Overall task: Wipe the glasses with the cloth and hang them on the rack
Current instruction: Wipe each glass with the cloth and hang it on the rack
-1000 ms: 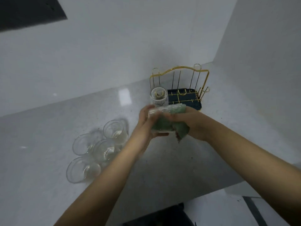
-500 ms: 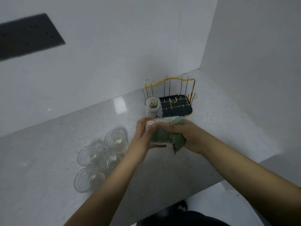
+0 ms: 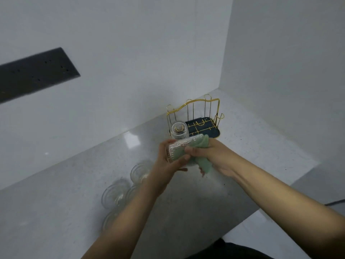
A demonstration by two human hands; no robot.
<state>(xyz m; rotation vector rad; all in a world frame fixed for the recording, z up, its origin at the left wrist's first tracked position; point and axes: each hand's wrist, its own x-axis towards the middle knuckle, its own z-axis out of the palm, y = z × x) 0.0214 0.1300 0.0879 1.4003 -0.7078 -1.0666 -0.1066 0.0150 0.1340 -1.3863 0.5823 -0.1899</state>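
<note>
My left hand (image 3: 168, 161) grips a ribbed clear glass (image 3: 175, 149) held on its side above the counter. My right hand (image 3: 211, 154) holds a green cloth (image 3: 200, 146) that is stuffed into the glass and hangs out below it. Just behind my hands stands a gold wire rack (image 3: 197, 113) on a dark blue tray, with one ribbed glass (image 3: 179, 130) hung upside down on its front left peg. Several more clear glasses (image 3: 115, 193) stand on the counter at the lower left, partly hidden by my left forearm.
The grey speckled counter (image 3: 65, 193) runs into a corner of white walls behind and right of the rack. A dark panel (image 3: 33, 73) is set in the back wall at left. The counter's front edge drops away at the lower right.
The view has tilted so everything sits lower in frame. The glass has turned in my left hand, and the cloth now shows at its top edge.
</note>
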